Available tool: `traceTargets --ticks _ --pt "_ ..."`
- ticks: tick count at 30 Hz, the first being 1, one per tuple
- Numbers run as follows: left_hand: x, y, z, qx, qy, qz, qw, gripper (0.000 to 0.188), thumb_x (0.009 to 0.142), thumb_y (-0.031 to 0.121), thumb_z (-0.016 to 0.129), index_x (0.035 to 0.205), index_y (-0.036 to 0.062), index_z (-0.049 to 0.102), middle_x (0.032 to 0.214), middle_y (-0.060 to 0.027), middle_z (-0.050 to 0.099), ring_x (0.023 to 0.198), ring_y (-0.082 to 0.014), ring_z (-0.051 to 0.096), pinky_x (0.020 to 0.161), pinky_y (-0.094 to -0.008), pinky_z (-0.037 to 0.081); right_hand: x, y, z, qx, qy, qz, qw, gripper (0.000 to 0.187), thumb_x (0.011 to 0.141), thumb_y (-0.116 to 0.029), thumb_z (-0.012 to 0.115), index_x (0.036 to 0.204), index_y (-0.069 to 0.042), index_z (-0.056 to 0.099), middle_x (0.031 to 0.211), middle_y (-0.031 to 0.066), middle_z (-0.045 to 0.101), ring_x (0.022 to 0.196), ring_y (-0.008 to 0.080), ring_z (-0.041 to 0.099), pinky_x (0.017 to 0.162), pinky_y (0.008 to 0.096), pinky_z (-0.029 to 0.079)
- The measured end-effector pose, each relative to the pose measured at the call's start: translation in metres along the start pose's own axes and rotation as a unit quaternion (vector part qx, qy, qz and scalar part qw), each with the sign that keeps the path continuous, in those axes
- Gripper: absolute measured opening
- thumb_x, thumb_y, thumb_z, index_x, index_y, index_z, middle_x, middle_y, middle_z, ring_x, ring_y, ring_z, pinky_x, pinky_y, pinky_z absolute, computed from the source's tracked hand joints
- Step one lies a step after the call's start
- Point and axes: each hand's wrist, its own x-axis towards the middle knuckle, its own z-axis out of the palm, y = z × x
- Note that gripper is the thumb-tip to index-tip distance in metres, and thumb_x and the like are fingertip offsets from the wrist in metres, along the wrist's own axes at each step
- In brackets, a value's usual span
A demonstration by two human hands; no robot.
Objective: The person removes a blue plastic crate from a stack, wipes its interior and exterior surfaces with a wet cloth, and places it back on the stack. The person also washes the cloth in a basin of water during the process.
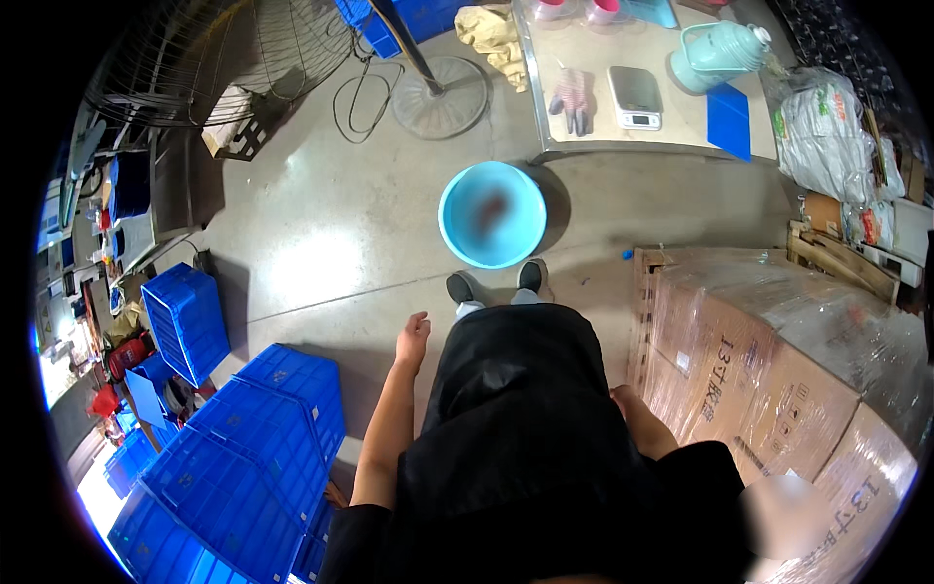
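My left hand (413, 338) hangs beside the dark apron (511, 389), its fingers loosely bent and a little apart, with nothing seen in it. On the other side my right hand (623, 397) is low against the apron; its fingers are mostly hidden, so what it may hold does not show. Just beyond my shoes (460, 288) a round light-blue basin (450, 248) sits on the floor. A blurred reddish-brown patch shows inside it, too unclear to name. Neither hand touches the basin.
Ahead right, a table (584, 58) carries a scale (634, 97), a glove (572, 100), a blue sheet (728, 122) and a pale-green thermos jug (720, 56). Wrapped cartons (739, 360) stand right, blue crates (253, 419) left. A fan base (440, 97) and cable (365, 102) lie ahead.
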Motion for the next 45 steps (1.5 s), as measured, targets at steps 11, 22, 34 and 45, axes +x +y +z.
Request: traceTargets --ticks 11,22,34,45 --pt "0.209 -0.123 0.085 0.014 0.012 -0.066 0.998 0.036 0.087 0.028 0.049 0.117 0.0087 0.057 0.094 -0.0178 0.065 0.091 -0.0299 0.062 0.078 -0.037 0.047 0.026 -0.386 0.028 0.163 0.015 -0.521 0.838 0.025 0.093 -0.019 0.053 0.113 -0.004 0.057 0.099 0.0049 0.061 0.092 0.0116 0.056 0.082 0.0258 0.044" --pt "0.39 -0.128 0.242 -0.575 -0.036 -0.23 0.785 0.052 0.091 0.03 0.053 0.133 0.0057 0.036 0.127 -0.0135 0.042 0.113 -0.0271 0.046 0.096 -0.0438 0.041 0.24 -0.649 0.134 -0.154 0.032 -0.518 0.841 0.037 0.086 -0.022 0.059 0.122 -0.019 0.055 0.111 0.0102 0.06 0.093 0.0246 0.059 0.084 0.0344 0.045" --pt "0.485 -0.113 0.276 -0.735 -0.039 -0.218 0.641 0.05 0.089 0.044 0.051 0.121 0.0075 0.045 0.109 -0.0124 0.055 0.102 -0.0293 0.052 0.084 -0.0425 0.047 0.18 -0.584 0.246 -0.034 0.017 -0.632 0.774 0.03 0.071 -0.02 0.075 0.088 -0.005 0.057 0.082 0.0108 0.056 0.078 0.0278 0.055 0.067 0.038 0.044" --pt "0.484 -0.096 0.313 -0.755 0.02 -0.201 0.623 0.035 0.093 0.037 0.045 0.108 0.0083 0.057 0.108 -0.0073 0.06 0.098 -0.0215 0.058 0.087 -0.0361 0.046 0.222 -0.644 0.243 0.062 0.095 -0.586 0.802 0.024 0.079 -0.021 0.066 0.072 0.0 0.055 0.101 0.0197 0.051 0.096 0.0348 0.048 0.083 0.043 0.039"
